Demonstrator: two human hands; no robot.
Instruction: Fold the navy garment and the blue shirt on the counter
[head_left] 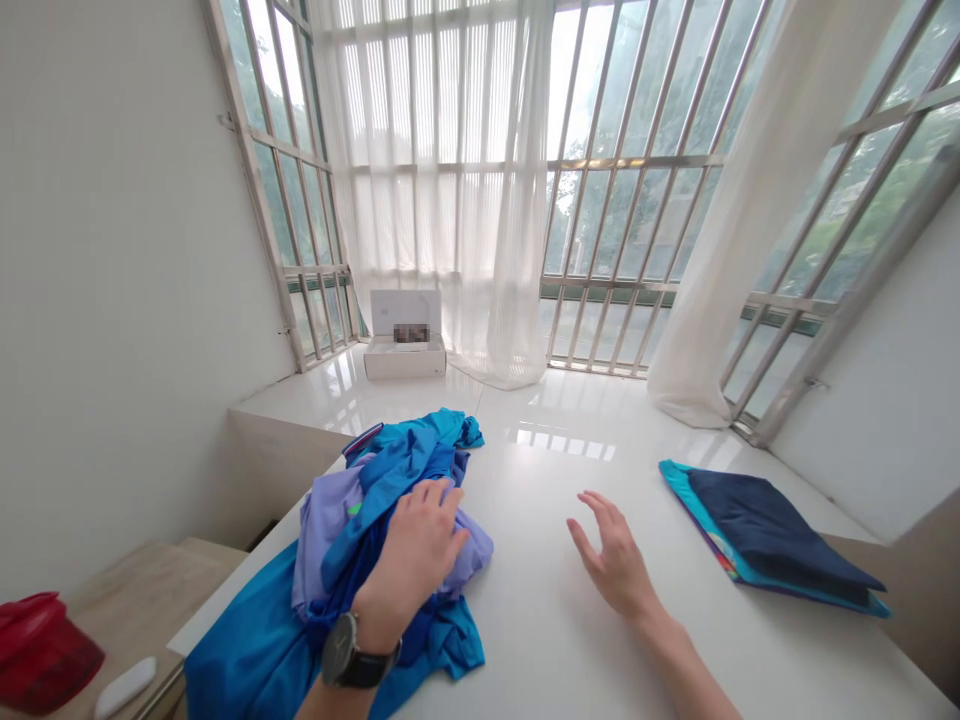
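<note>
- Nearest the camera: left hand (415, 553), wristwatch (358, 655) on the wrist, laid palm-down on the heap of blue and lilac garments (375, 560), fingers loosely curled into the cloth (pressing, no firm grip).
- Right hand (616, 562) held wide and empty, just above the bare white tabletop (570, 640), between the heap and the folded stack.
- Folded navy and teal garments (772, 540) set well apart at the right.
- Heap bunched at the table's left edge, one blue end hanging over it.
- Likely risk: pulled one-handed, tangled pieces could drag together and slide off that edge.
- Farther off: white box (405, 345), sheer curtains (450, 190).
</note>
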